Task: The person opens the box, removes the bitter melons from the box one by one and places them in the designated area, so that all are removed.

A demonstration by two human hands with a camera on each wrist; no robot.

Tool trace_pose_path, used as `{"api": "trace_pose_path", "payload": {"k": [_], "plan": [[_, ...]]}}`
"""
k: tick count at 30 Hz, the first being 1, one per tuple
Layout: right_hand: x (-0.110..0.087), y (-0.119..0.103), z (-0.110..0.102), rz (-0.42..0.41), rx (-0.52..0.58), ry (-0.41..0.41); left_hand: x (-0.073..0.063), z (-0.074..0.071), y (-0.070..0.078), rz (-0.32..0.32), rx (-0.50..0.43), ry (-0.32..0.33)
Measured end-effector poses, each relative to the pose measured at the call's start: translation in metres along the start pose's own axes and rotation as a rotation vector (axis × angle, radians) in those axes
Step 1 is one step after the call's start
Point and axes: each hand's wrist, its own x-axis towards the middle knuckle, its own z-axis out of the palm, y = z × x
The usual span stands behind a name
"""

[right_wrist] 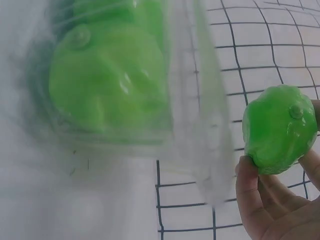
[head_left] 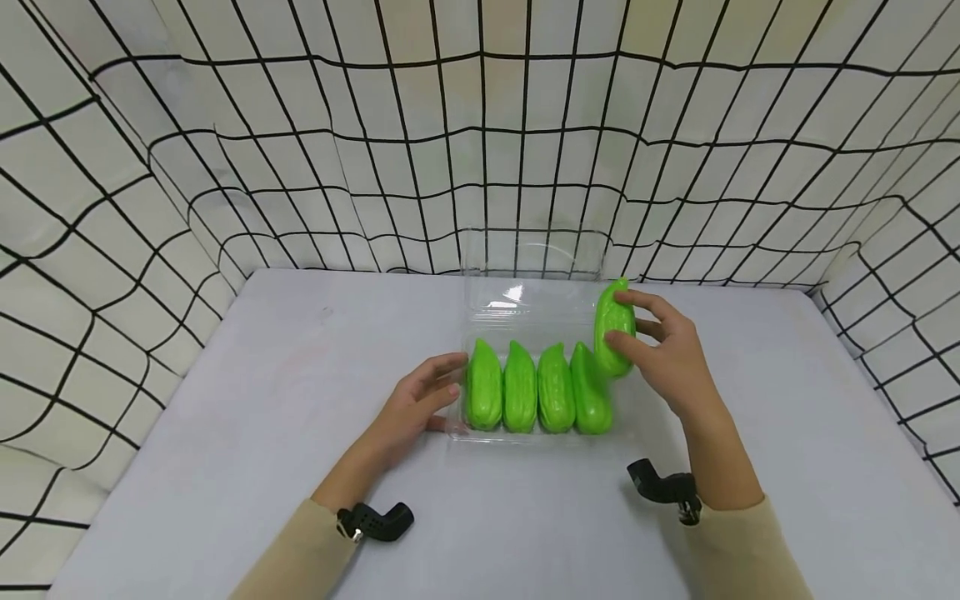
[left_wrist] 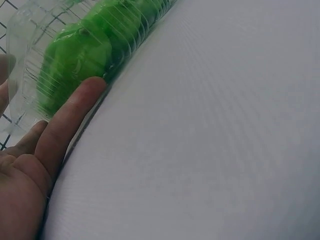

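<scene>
My right hand [head_left: 663, 346] holds a glossy green toy bitter melon [head_left: 613, 329] between thumb and fingers, upright with its pointed tip away from me. It is above the right side of a clear plastic clamshell box [head_left: 525, 439]. Inside the box several similar green melons [head_left: 520, 387] lie side by side, the rightmost tilted and partly overlapped by the held one. Against the box's left wall rests my left hand [head_left: 420, 400], its fingers extended along the side. The left wrist view shows one straight finger [left_wrist: 75, 117] at the box's lower edge.
The box's transparent lid [head_left: 532, 258] stands raised at the back, near the table's far edge. A white table [head_left: 315, 400] lies beneath. Black grid netting [head_left: 480, 133] over pale walls encloses the back and both sides. Both wrists wear black camera mounts [head_left: 375, 522].
</scene>
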Motion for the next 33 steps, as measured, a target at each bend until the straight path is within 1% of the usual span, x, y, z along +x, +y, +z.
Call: {"api": "trace_pose_path", "payload": {"k": [8, 10, 13, 16, 21, 27, 33], "plan": [[0.007, 0.011, -0.014, 0.034, -0.016, 0.034, 0.004, 0.000, 0.000, 0.009, 0.002, -0.006], [0.008, 0.013, -0.018, 0.055, -0.008, 0.045, 0.004, -0.001, 0.000, 0.010, 0.003, -0.006], [0.007, 0.016, -0.023, 0.098, -0.015, 0.057, 0.003, -0.001, -0.001, -0.005, 0.003, -0.004], [0.008, 0.021, -0.025, 0.133, -0.016, 0.058, 0.001, -0.002, -0.002, -0.019, 0.037, 0.009], [0.014, 0.035, -0.022, 0.158, -0.011, 0.052, -0.002, -0.005, -0.002, -0.019, 0.074, 0.035], [0.015, 0.046, -0.025, 0.190, -0.030, 0.025, -0.001, -0.002, -0.002, -0.010, 0.018, 0.009], [0.014, 0.053, -0.032, 0.211, -0.074, 0.016, 0.003, 0.001, -0.001, 0.003, 0.010, 0.002]]}}
